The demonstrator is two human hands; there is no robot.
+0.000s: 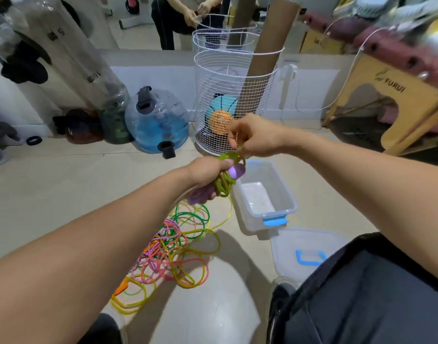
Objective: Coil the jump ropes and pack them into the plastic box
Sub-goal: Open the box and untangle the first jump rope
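I am seeing the left hand (208, 170) clenching the green rope (225, 182) coil and purple handles; right hand (252, 135) pinching its loose end. Box (287, 194) sitting empty on floor; rope pile (173, 247) waiting uncoiled.

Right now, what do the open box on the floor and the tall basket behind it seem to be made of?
The box: likely translucent plastic, since the floor shows through its walls, with blue clips. The basket: probably white-coated wire, seen as a thin open grid.
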